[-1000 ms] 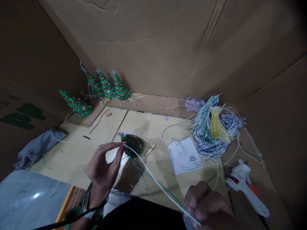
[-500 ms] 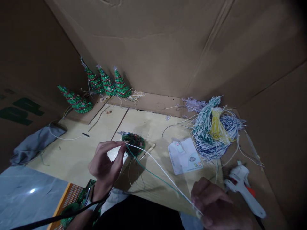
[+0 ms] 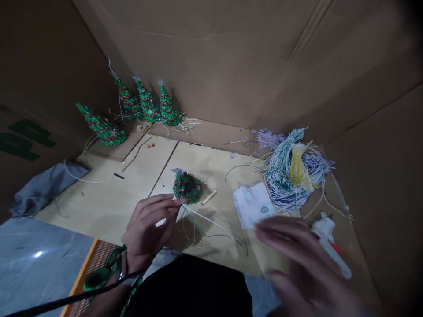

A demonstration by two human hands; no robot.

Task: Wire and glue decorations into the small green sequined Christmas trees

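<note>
My left hand (image 3: 153, 222) is closed, its thumb and fingertips pinching the white and green wires (image 3: 211, 220) just below a small green Christmas tree (image 3: 187, 187). That tree has red garland and a silvery star at its top, and stands on the table in front of the hand. The loose wire ends trail right over the tabletop. My right hand (image 3: 304, 259), smeared by motion, is in the air at lower right with its fingers apart and nothing in them. A tool with a pale handle (image 3: 209, 197) lies beside the tree.
Several finished-looking trees (image 3: 148, 103) stand at the back left. Bundled green, yellow and blue-white wires (image 3: 294, 176) lie at right, by a printed card (image 3: 253, 204) and a white glue gun (image 3: 330, 246). Cardboard walls (image 3: 211, 66) enclose the table. An orange basket (image 3: 81, 277) is below left.
My right hand has let go of the wires, which were pulled taut and now lie slack on the table. The fingers have spread. My left hand has shifted slightly right.
</note>
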